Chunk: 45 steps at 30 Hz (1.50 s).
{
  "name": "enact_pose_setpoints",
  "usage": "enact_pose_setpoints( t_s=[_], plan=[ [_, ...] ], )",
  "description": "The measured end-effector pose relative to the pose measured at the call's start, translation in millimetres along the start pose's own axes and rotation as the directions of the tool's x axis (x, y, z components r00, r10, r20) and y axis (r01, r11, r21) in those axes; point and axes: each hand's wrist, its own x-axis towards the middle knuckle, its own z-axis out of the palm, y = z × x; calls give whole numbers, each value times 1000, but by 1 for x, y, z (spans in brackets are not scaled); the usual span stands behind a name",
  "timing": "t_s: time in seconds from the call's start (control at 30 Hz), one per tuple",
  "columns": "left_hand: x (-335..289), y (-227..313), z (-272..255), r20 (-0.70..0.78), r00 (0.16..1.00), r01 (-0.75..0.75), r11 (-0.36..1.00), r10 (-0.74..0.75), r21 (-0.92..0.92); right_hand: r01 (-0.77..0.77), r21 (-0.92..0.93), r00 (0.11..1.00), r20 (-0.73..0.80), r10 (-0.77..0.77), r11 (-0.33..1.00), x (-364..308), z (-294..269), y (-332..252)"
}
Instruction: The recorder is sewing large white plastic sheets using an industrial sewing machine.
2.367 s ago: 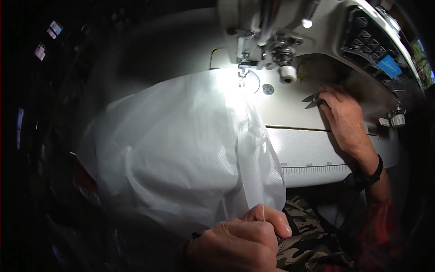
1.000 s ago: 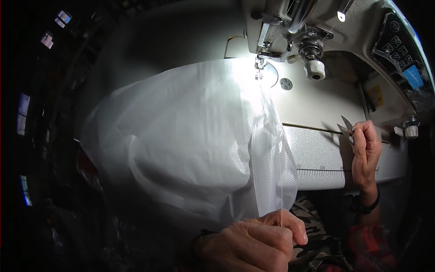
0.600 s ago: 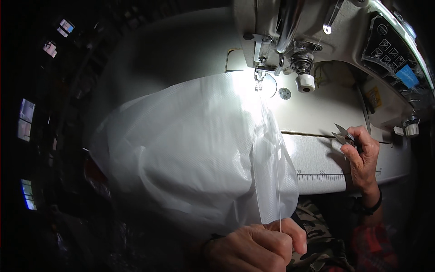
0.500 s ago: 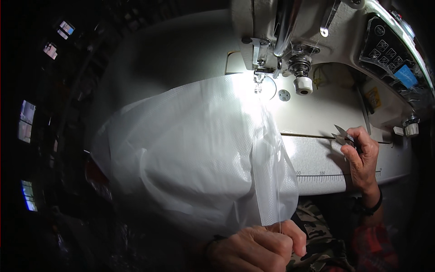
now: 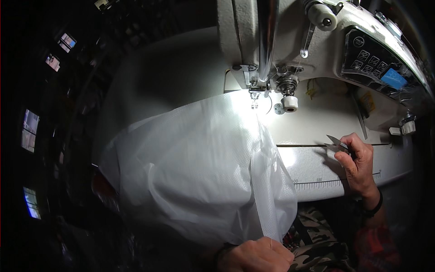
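1. The left hand (image 5: pixel 260 256) is clenched on the lower end of a large, shiny white textured sheet (image 5: pixel 195 158), which reaches the silver metal presser foot (image 5: pixel 254 104).
2. Well apart, the right hand (image 5: pixel 360 165) grips small, pointed silver snips (image 5: pixel 336 141), blades parted.

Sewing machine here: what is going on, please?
A person's left hand grips the near end of a shiny white textured sheet, reaching an off-white sewing machine. The right hand holds small silver-bladed scissors, blades apart, away from the sheet. Glare hides whether the sheet lies under the metal presser foot.
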Motion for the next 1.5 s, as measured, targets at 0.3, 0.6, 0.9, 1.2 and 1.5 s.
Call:
enact_pose_setpoints(
  t_s=[0.3,0.6,0.9,1.2,1.5],
  plan=[
    [-8,10,12,-558,746,468,882,-363,53,36,0,999,-7,-36,999,2,1,3],
    [-3,-21,31,-672,681,633,694,-289,343,-329,798,940,325,99,504,-25,13,-36],
    [-7,-30,45,-645,706,678,540,-292,499,-215,957,967,180,179,198,-45,47,-88],
    [-3,-37,37,-748,484,735,675,-453,67,-48,774,980,-85,179,632,-40,56,-76],
    [-3,-37,26,-767,416,585,790,-488,-186,18,889,986,-92,139,458,-27,76,-73]
  ],
)
